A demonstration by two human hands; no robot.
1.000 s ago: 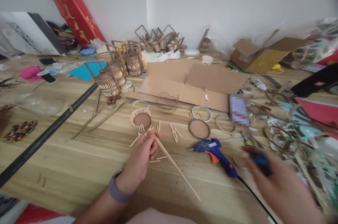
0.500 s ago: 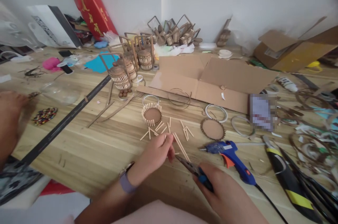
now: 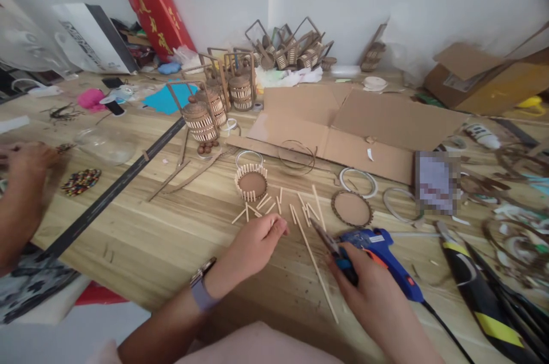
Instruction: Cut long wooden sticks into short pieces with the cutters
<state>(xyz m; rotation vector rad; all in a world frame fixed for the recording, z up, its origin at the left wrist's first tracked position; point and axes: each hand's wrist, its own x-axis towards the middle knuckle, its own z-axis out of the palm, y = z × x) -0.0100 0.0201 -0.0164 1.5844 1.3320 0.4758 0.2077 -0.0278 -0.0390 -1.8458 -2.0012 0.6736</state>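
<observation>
My right hand [image 3: 364, 278] is closed round the blue-and-black handles of pliers [image 3: 330, 241]. The jaws point up and left, close to short wooden sticks [image 3: 303, 212]. My left hand [image 3: 257, 244] is closed, thumb against the curled fingers; whatever may be inside is hidden. Beside it a long thin stick [image 3: 318, 272] slants across the table. More short sticks [image 3: 253, 208] lie scattered beyond my left hand. Behind them stands a small round piece [image 3: 251, 184] with a brown base and upright sticks around its rim. A second brown disc [image 3: 352, 208] with a dark beaded edge lies farther right.
A blue glue gun [image 3: 386, 255] lies partly behind my right hand. A yellow-black cutting tool [image 3: 476, 290] is at right. Flattened cardboard [image 3: 364, 130] and small handled baskets [image 3: 203, 121] stand behind. At far left is another person's hand [image 3: 28, 175], near a colourful bead pile [image 3: 81, 181].
The pliers have moved away from my left fingertips, up and right to the short sticks. A long stick now shows on the table between my hands. The view has shifted slightly left.
</observation>
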